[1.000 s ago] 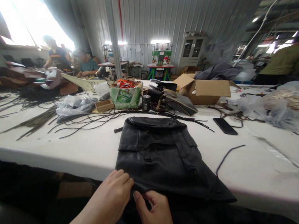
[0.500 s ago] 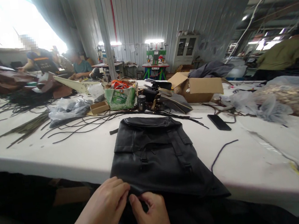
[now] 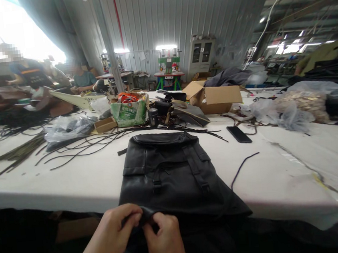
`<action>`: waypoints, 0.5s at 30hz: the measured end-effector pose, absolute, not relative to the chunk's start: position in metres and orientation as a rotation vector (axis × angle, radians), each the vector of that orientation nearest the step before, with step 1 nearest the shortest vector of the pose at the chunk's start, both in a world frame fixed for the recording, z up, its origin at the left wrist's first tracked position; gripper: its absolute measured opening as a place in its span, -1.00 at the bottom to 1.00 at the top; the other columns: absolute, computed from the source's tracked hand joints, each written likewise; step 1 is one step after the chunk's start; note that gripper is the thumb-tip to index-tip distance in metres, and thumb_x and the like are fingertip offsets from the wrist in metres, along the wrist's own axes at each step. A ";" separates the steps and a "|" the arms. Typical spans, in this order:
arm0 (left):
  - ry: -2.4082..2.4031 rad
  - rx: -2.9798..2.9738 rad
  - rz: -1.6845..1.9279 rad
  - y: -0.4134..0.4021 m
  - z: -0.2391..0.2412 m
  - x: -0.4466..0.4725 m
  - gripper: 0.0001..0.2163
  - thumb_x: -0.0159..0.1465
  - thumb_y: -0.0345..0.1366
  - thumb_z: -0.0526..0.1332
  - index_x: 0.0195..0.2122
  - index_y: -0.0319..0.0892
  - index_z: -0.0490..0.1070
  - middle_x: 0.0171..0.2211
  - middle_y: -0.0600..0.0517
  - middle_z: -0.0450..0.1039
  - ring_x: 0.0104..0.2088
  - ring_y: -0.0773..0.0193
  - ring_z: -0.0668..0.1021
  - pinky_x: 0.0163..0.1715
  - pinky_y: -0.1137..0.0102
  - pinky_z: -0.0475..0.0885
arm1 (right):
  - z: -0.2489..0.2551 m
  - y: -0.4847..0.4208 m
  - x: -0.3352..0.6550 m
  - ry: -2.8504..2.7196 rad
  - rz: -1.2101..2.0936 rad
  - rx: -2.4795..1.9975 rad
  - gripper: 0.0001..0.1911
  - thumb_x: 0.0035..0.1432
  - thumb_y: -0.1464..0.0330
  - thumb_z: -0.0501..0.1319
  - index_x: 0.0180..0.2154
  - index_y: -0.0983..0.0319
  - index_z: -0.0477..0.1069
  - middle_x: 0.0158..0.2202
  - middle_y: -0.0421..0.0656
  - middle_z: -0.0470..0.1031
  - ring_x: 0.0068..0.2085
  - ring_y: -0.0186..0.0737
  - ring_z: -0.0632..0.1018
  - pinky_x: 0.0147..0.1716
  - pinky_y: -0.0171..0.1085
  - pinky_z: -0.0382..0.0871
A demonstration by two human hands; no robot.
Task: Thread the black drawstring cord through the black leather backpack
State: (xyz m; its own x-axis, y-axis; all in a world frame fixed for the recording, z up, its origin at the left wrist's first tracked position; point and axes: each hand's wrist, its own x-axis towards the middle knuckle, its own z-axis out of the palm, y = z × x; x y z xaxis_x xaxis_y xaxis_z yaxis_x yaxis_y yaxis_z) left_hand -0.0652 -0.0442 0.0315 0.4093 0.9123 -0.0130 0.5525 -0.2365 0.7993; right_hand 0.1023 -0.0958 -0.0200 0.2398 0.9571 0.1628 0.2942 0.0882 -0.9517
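Note:
A black leather-look backpack (image 3: 176, 196) lies on the white table (image 3: 81, 184), its near edge hanging over the front. Two straps with buckles run down its face. My left hand (image 3: 116, 228) pinches the near left edge of the backpack between thumb and fingers. Close beside it, my right hand (image 3: 165, 237) grips the same edge, thumb and forefinger curled together. The material is lifted a little between the two hands. From the backpack's right side a thin dark cord (image 3: 242, 165) sticks out over the table.
Behind the backpack stand a green-and-white bag (image 3: 129, 112), a dark jar (image 3: 153, 118) and an open cardboard box (image 3: 222, 98). Loose black cords (image 3: 77, 150) spread leftward. A phone (image 3: 238, 134) and plastic bags (image 3: 294, 113) lie right. Several people are in the background.
The camera view has shifted, so the scene sits further left. My left hand has raised the backpack's edge into a small fold, while my right hand stays at the edge.

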 end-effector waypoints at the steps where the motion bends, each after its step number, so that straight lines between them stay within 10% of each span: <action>1: 1.252 1.902 0.610 -0.043 0.032 -0.064 -0.77 0.49 -0.11 0.23 -0.20 -0.05 0.64 -0.24 0.09 0.68 -0.20 0.21 0.67 -0.13 0.47 0.45 | -0.021 -0.094 0.101 -1.256 0.770 -1.442 -0.67 0.23 0.27 0.24 -0.51 0.27 0.59 -0.60 -0.12 0.53 -0.57 -0.27 0.46 -0.53 -0.28 0.05; 6: 1.282 1.843 0.546 -0.040 0.035 -0.064 -0.75 0.46 -0.10 0.23 -0.25 -0.07 0.63 -0.37 0.10 0.61 -0.28 0.22 0.62 -0.22 0.44 0.44 | -0.026 -0.090 0.097 -1.215 0.840 -1.469 -0.71 0.18 0.31 0.26 -0.53 0.28 0.58 -0.64 -0.20 0.45 -0.60 -0.35 0.37 -0.55 -0.32 0.02; 15: 1.423 1.616 1.024 -0.051 0.039 -0.109 -0.37 0.28 0.13 0.48 0.25 -0.12 0.50 0.19 -0.22 0.58 0.04 -0.05 0.74 -0.17 0.32 0.76 | 0.005 -0.131 0.181 -1.767 0.036 -1.413 -0.74 0.36 0.48 0.26 -0.06 0.12 0.68 -0.19 -0.12 0.75 -0.25 -0.15 0.75 -0.13 -0.32 0.61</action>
State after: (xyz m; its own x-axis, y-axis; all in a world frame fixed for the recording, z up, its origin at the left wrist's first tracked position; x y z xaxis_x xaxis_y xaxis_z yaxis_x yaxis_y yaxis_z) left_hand -0.1086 -0.0506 0.0392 0.0664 0.9934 0.0930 0.4037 -0.1120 0.9080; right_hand 0.1808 -0.1312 0.0045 0.0010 0.8108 0.5854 0.7864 0.3610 -0.5013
